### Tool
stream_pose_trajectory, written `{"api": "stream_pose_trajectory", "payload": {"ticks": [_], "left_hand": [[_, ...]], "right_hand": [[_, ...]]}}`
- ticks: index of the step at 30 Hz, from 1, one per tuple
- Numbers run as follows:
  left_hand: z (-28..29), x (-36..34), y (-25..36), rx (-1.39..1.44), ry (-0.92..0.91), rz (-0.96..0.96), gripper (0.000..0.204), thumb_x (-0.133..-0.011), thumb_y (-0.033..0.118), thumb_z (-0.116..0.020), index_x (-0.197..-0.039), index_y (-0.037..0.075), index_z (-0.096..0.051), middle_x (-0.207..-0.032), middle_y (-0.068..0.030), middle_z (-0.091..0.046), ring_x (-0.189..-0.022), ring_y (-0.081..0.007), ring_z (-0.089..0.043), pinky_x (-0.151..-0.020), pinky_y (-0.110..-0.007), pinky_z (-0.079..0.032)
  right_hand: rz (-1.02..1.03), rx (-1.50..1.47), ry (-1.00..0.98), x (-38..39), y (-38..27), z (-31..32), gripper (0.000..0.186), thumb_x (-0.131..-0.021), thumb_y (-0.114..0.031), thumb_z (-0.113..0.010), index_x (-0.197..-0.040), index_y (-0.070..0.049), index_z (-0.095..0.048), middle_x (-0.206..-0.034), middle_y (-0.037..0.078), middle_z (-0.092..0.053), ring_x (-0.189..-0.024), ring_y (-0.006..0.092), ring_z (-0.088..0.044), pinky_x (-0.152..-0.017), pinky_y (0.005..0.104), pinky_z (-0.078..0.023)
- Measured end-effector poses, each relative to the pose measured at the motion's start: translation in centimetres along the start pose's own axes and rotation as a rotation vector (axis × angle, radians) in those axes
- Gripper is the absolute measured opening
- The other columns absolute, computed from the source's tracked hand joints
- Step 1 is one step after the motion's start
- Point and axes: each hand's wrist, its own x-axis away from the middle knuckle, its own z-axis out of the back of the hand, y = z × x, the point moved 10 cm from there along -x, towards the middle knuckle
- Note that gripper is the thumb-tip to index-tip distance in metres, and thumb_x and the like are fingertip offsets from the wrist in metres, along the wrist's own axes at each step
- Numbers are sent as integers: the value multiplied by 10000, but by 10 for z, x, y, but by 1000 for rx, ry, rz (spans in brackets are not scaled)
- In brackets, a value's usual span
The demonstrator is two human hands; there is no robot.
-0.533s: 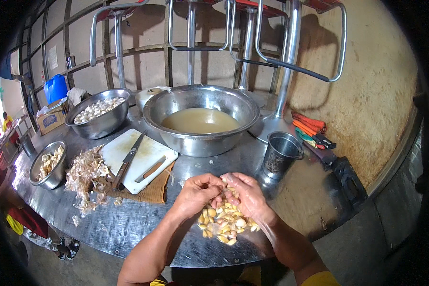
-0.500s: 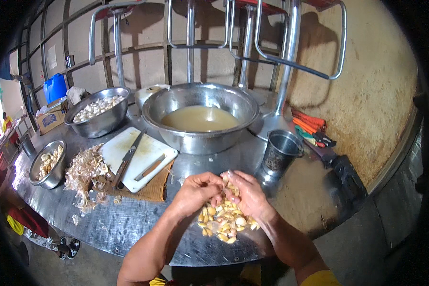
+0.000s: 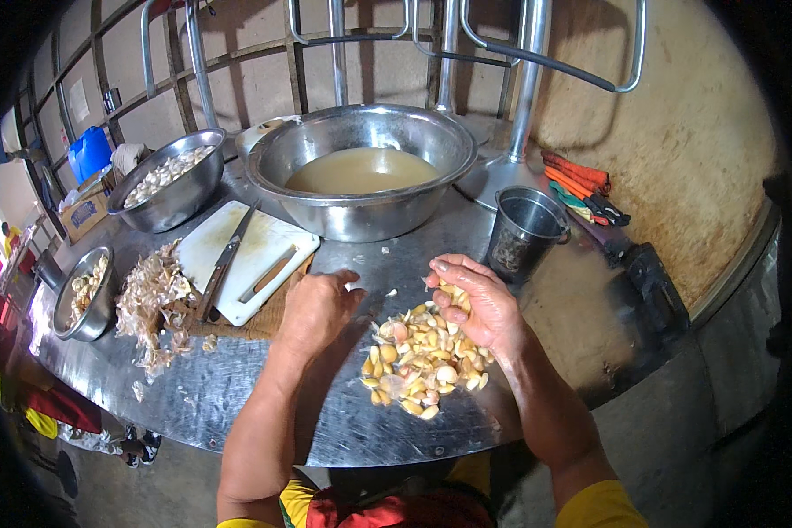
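Note:
A loose pile of yellowish garlic cloves, with papery skin among them, lies on the metal table in front of me. My right hand is over the pile's far right side, its fingers curled round several cloves. To the left of the pile, my left hand is raised near the corner of the cutting board, fingers bent inward; what they hold, if anything, is hidden. On the white cutting board rests a knife with a wooden handle. A heap of dry garlic skins sits left of the board.
Behind the board stands a wide metal basin of cloudy liquid. A metal bowl of pale cloves and a smaller bowl are at left. At right are a metal cup and orange-handled tools. Stools' metal legs rise behind.
My hands have come apart: the left moved left toward the board, while the right moved slightly right with cloves in it. More of the pile shows. The view has tilted down.

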Motion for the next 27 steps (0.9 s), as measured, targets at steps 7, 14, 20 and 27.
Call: {"api": "stream_pose_trajectory", "payload": {"ticks": [7,14,20,27], "left_hand": [[-17,10,26,293,-202,-142,204,-839,-13,-655,-1007,34,-761,-919,-158,-725,-885,-324,-700,-816,-373,-544],[-49,28,33,373,-554,-150,177,-852,81,-714,-1022,68,-760,-978,-139,-728,-868,-290,-703,-795,-367,-546],[-57,30,50,193,-503,-117,217,-831,109,-694,-1035,58,-748,-1017,-171,-725,-936,-368,-694,-841,-434,-544],[-35,14,33,655,-287,40,153,-866,80,-735,-973,-28,-717,-903,-166,-704,-820,-250,-699,-741,-365,-549]], "right_hand": [[0,182,-18,-4,9,-4,154,-949,-70,-667,-1094,-38,-626,-926,93,-655,-658,93,-545,-475,190,-362],[-77,317,-106,2,15,-13,184,-942,-50,-670,-1116,0,-635,-903,88,-658,-636,53,-525,-460,184,-350],[-91,419,-88,1,17,-14,187,-941,-35,-675,-1120,-1,-635,-844,48,-638,-606,35,-490,-458,177,-331],[-90,607,-84,7,14,-21,197,-957,-127,-694,-1108,-10,-644,-741,3,-573,-574,24,-452,-456,182,-305]]}}
